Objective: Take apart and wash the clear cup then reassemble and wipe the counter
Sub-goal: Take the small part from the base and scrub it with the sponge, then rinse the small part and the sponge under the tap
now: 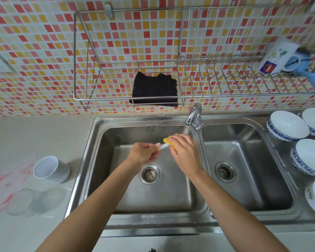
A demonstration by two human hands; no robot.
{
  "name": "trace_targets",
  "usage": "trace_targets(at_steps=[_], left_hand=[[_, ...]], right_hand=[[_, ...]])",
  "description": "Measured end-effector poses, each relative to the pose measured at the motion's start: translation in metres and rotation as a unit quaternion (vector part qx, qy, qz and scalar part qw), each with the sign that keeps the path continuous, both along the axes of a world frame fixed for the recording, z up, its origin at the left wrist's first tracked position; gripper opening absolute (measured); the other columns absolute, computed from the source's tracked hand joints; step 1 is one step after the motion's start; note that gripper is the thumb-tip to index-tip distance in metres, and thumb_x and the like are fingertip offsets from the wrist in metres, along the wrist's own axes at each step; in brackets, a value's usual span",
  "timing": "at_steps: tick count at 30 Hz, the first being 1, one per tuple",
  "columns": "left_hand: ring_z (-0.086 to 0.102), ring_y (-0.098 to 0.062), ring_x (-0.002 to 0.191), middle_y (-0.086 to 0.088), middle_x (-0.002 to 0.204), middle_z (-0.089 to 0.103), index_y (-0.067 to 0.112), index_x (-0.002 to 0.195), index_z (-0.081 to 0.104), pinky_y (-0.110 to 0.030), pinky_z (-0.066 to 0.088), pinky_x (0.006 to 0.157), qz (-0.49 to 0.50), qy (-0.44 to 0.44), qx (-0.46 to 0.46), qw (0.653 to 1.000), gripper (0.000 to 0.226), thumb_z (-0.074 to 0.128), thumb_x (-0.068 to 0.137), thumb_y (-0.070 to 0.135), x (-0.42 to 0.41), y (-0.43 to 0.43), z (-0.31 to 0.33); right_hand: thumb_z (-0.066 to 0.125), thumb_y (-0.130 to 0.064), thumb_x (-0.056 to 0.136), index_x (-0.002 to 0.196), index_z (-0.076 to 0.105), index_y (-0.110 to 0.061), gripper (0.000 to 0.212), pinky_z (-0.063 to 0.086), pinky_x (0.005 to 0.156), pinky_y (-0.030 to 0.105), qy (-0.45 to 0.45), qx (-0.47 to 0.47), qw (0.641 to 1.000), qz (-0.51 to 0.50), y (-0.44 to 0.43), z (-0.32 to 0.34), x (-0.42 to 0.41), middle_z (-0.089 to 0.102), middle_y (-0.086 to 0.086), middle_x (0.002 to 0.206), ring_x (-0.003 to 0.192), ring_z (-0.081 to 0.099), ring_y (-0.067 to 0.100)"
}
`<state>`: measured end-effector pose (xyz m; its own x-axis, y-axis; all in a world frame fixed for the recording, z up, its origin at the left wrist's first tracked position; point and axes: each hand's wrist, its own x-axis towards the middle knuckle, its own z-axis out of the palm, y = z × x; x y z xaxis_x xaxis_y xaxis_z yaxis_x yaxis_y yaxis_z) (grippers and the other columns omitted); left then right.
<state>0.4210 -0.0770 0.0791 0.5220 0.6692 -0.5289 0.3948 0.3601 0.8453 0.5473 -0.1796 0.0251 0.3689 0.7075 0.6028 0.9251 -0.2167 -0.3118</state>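
Note:
Over the left sink basin (pixel 116 197) my left hand (pixel 144 154) pinches a thin clear straw (pixel 163 147). My right hand (pixel 185 151) grips a yellow sponge (pixel 168 141) wrapped round the straw's far end. On the counter to the left stands a white inner cup (pixel 50 169), tilted on its side. In front of it lies the clear outer cup (pixel 27 201), and a clear part with red markings (pixel 9 180) sits beside them.
The faucet (pixel 195 115) rises between the two basins. A black cloth (pixel 155 90) hangs on the wire wall rack (pixel 225 91). Several blue-rimmed white bowls (pixel 287 124) sit at the right of the sink. A mug (pixel 282 57) rests on the rack's right end.

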Motion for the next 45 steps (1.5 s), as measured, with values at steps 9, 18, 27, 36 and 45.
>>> trace_targets(at_steps=[9,18,27,36,45], left_hand=[[0.061,-0.009,0.078,0.000,0.091,0.074,0.012,0.098,0.076,-0.006,0.040,0.071,-0.167,0.060,0.440,0.880,0.015,0.072,0.084,0.013,-0.008,0.000,0.002],[0.055,-0.021,0.069,-0.008,0.068,0.064,0.019,0.066,0.067,-0.040,0.054,0.081,0.004,0.041,0.132,0.990,0.025,0.065,0.091,0.014,0.016,0.006,-0.017],[0.047,-0.020,0.058,-0.005,0.055,0.055,0.014,0.057,0.062,-0.031,0.043,0.068,0.007,0.075,0.111,0.991,0.035,0.063,0.091,0.016,0.037,-0.001,-0.032],[0.066,-0.021,0.070,-0.005,0.071,0.070,0.019,0.081,0.062,-0.027,0.049,0.072,-0.118,0.065,0.311,0.941,0.018,0.058,0.095,0.028,0.065,-0.002,-0.013],[0.057,0.005,0.062,0.003,0.078,0.070,0.017,0.094,0.074,-0.006,0.043,0.066,-0.181,0.016,0.337,0.924,0.009,0.069,0.088,0.020,0.091,-0.006,-0.012]], right_hand=[[0.072,-0.005,0.076,0.106,0.070,-0.022,0.034,0.051,0.080,0.038,0.023,-0.039,0.998,0.036,0.004,0.000,0.007,0.068,-0.007,0.105,0.094,0.058,0.022],[0.067,-0.002,0.082,0.117,0.067,-0.014,0.037,0.048,0.089,0.031,0.127,0.020,0.991,-0.021,-0.002,-0.006,-0.019,0.066,-0.001,0.114,0.097,0.054,0.021],[0.067,0.000,0.080,0.115,0.069,-0.015,0.039,0.048,0.091,0.031,0.174,-0.001,0.983,-0.059,-0.010,-0.020,-0.013,0.067,-0.001,0.113,0.100,0.056,0.021],[0.064,-0.014,0.088,0.149,0.029,-0.012,0.071,0.044,0.077,0.028,0.389,-0.127,0.890,-0.204,-0.015,-0.017,0.087,0.066,0.017,0.115,0.098,0.062,0.031],[0.066,-0.006,0.085,0.152,0.019,-0.018,0.083,0.048,0.084,0.040,0.332,-0.206,0.912,-0.123,0.000,-0.025,0.098,0.063,0.014,0.124,0.106,0.061,0.036]])
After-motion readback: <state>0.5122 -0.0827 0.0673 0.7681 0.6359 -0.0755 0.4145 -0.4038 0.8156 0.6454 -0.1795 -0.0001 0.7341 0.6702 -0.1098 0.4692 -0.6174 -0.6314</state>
